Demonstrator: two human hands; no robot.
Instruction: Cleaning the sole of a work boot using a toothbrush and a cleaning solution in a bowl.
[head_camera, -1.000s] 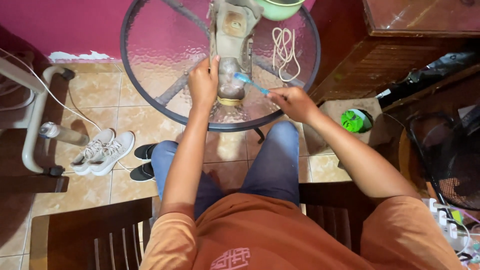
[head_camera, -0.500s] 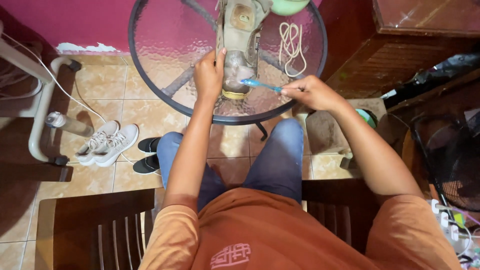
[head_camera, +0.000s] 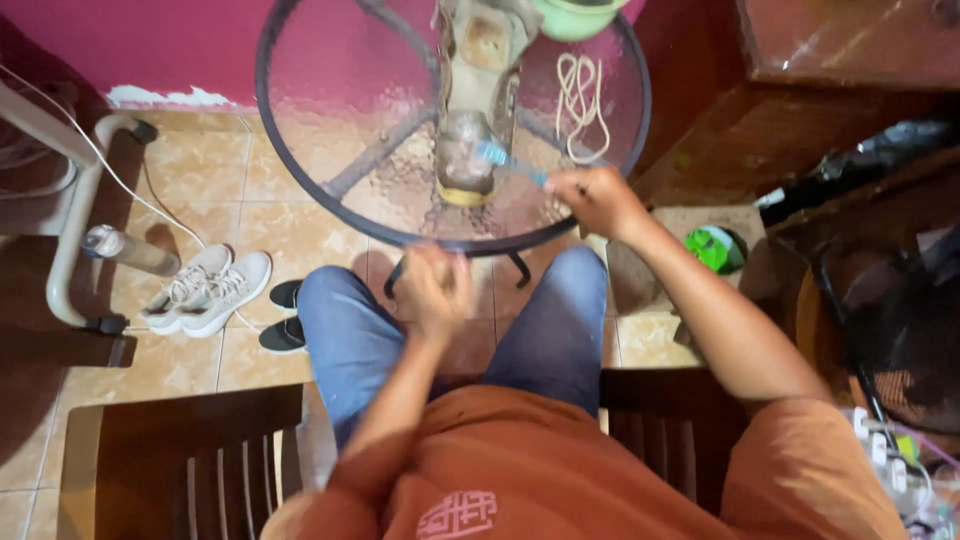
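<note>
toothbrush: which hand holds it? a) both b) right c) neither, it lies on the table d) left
b: the right hand grips the blue toothbrush with its head at the shoe on the glass table, while the left hand is off the table, above the lap, and looks empty.

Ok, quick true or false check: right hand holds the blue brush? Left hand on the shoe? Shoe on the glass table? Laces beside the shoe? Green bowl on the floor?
1. The right hand holds the blue brush: true.
2. The left hand is on the shoe: false, it is off the table, over the lap.
3. The shoe lies on the glass table: true.
4. The white laces lie beside the shoe: true.
5. The green bowl is on the floor: false, it sits at the table's far edge.
</note>
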